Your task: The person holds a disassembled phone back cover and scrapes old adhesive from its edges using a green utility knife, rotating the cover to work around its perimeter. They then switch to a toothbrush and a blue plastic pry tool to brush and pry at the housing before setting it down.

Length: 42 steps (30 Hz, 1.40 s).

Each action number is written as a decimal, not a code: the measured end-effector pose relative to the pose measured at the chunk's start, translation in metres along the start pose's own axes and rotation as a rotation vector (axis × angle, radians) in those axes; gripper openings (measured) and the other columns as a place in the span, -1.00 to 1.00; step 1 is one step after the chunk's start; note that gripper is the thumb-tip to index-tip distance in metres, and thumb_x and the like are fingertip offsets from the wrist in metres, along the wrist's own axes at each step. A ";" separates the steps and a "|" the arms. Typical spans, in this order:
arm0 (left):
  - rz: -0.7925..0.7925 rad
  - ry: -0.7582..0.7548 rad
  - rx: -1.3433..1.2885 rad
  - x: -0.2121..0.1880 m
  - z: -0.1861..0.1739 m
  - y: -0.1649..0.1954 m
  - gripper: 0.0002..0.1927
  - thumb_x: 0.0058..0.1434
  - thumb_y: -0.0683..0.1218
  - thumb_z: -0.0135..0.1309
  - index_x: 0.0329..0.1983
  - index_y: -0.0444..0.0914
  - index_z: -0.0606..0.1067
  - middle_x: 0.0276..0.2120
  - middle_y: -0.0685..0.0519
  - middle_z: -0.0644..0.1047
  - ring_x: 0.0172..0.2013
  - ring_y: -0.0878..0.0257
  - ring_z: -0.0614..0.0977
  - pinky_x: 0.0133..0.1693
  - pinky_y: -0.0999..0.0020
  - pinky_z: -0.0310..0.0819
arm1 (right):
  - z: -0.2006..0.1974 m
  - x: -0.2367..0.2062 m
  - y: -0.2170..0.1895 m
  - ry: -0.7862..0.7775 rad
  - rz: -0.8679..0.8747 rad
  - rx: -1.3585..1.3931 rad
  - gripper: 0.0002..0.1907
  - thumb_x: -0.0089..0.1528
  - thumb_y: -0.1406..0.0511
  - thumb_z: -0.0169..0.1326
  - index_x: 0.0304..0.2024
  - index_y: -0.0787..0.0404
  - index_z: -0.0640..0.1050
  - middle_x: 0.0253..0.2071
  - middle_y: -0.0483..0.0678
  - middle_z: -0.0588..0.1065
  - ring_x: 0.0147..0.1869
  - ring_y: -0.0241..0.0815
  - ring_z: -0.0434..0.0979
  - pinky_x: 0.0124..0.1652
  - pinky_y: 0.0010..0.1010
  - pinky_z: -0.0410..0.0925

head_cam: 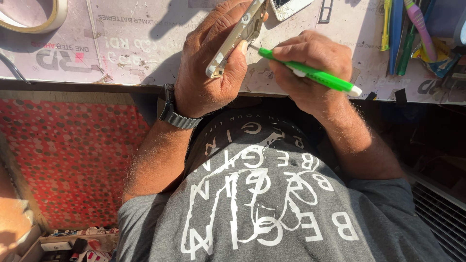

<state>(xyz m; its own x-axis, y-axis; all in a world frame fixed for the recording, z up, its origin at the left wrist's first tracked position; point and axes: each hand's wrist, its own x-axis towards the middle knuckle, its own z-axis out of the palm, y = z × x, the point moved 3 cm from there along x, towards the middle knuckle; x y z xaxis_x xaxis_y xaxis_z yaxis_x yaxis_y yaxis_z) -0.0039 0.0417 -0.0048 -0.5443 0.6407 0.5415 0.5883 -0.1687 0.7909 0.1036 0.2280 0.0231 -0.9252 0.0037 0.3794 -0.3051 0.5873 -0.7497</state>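
Upper centre: left hand (pixel 209 68) wraps fingers round a slim, pale metal phone frame (pixel 237 36); right hand (pixel 310 68) pinches a glossy green plastic screwdriver (pixel 310 73) against it

Glossy green plastic tool (pixel 310 73); pale metal phone frame (pixel 236 41).

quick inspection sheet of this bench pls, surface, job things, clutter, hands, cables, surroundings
surface: pale, scuffed, sunlit worktop with printed lettering
job's things: opened cream-coloured phone body held edge-up; green plastic-handled screwdriver with its tip at the phone's edge
clutter: roll of tape at far left; bundle of coloured tools at far right; white phone part at the top
hands: left hand grips the phone body, dark wristwatch on that wrist; right hand holds the screwdriver
cables: thin dark cable at the left edge
surroundings: red dotted panel under the worktop; grey printed t-shirt
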 end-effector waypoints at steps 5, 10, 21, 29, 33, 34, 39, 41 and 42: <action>0.020 0.002 0.013 0.000 0.000 0.003 -0.53 0.53 -0.33 -0.06 0.44 -0.19 0.23 0.28 -0.05 0.45 0.30 0.01 0.54 0.31 0.19 0.58 | -0.010 -0.009 -0.004 0.107 -0.034 -0.070 -0.79 0.39 0.52 0.32 -0.04 0.29 0.52 -0.11 0.07 0.61 -0.15 -0.15 0.68 -0.23 -0.42 0.52; 0.006 0.055 0.050 0.003 0.004 0.005 -0.63 0.47 -0.28 -0.08 0.33 -0.32 0.33 0.23 -0.15 0.50 0.21 0.02 0.61 0.23 0.18 0.64 | -0.046 -0.017 -0.010 0.013 -0.219 -0.361 -0.63 0.28 0.36 0.42 0.08 0.15 0.56 -0.12 0.02 0.60 -0.13 -0.10 0.60 -0.19 -0.35 0.44; -0.083 0.084 -0.002 0.011 0.003 0.027 -0.71 0.50 -0.27 -0.09 0.25 -0.37 0.45 0.05 -0.13 0.58 0.04 0.13 0.69 0.08 0.29 0.65 | -0.116 -0.022 0.006 0.017 -0.074 -1.060 -0.82 0.35 0.41 0.22 0.00 0.16 0.58 -0.08 -0.07 0.54 0.07 -0.10 0.52 0.03 -0.19 0.38; -0.084 0.096 -0.055 0.010 0.004 0.030 -0.71 0.51 -0.27 -0.09 0.25 -0.41 0.42 0.09 -0.14 0.58 0.09 0.13 0.68 0.16 0.26 0.61 | -0.109 -0.033 0.010 0.045 0.158 -1.258 -0.84 0.23 0.30 0.28 -0.21 0.27 0.62 -0.18 -0.01 0.54 -0.08 -0.01 0.56 -0.15 -0.13 0.37; -0.106 0.106 -0.109 0.010 0.004 0.028 -0.68 0.49 -0.26 -0.10 0.27 -0.43 0.38 0.14 -0.14 0.58 0.12 0.12 0.68 0.17 0.27 0.63 | -0.114 -0.029 0.017 0.103 0.131 -1.293 -0.82 0.27 0.45 0.18 -0.06 0.30 0.58 -0.08 0.02 0.59 -0.05 -0.05 0.62 -0.18 -0.24 0.42; -0.107 0.099 -0.093 0.009 0.004 0.027 -0.68 0.49 -0.26 -0.10 0.28 -0.42 0.39 0.13 -0.15 0.58 0.11 0.12 0.68 0.17 0.27 0.63 | -0.115 -0.028 0.021 0.060 0.158 -1.329 -0.79 0.27 0.44 0.18 -0.03 0.31 0.57 -0.12 0.02 0.58 -0.13 -0.05 0.62 -0.24 -0.24 0.42; -0.090 0.090 -0.026 0.009 0.003 0.028 -0.68 0.48 -0.27 -0.09 0.26 -0.40 0.42 0.08 -0.15 0.59 0.07 0.14 0.68 0.13 0.29 0.62 | -0.112 -0.023 0.037 -0.045 0.182 -1.482 -0.68 0.21 0.37 0.20 0.03 0.25 0.55 -0.25 -0.01 0.58 -0.31 -0.07 0.62 -0.41 -0.28 0.42; -0.106 0.097 -0.072 0.010 0.004 0.028 -0.68 0.50 -0.26 -0.09 0.28 -0.41 0.40 0.09 -0.15 0.59 0.09 0.13 0.68 0.15 0.28 0.62 | -0.113 -0.018 0.035 -0.002 0.143 -1.425 -0.74 0.22 0.41 0.19 -0.02 0.24 0.57 -0.25 -0.04 0.57 -0.27 -0.08 0.62 -0.37 -0.27 0.41; -0.115 0.101 -0.092 0.010 0.003 0.027 -0.68 0.50 -0.26 -0.09 0.29 -0.41 0.39 0.09 -0.14 0.59 0.10 0.13 0.68 0.16 0.27 0.62 | -0.115 -0.015 0.033 0.019 0.122 -1.393 -0.77 0.22 0.44 0.18 -0.05 0.24 0.58 -0.26 -0.05 0.57 -0.25 -0.09 0.62 -0.36 -0.27 0.41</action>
<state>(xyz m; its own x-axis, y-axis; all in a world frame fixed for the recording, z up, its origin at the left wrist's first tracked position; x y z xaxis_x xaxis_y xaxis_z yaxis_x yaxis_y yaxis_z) 0.0085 0.0462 0.0213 -0.6647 0.5820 0.4683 0.4640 -0.1696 0.8694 0.1332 0.3404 0.0556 -0.9227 0.1169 0.3674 0.2591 0.8938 0.3662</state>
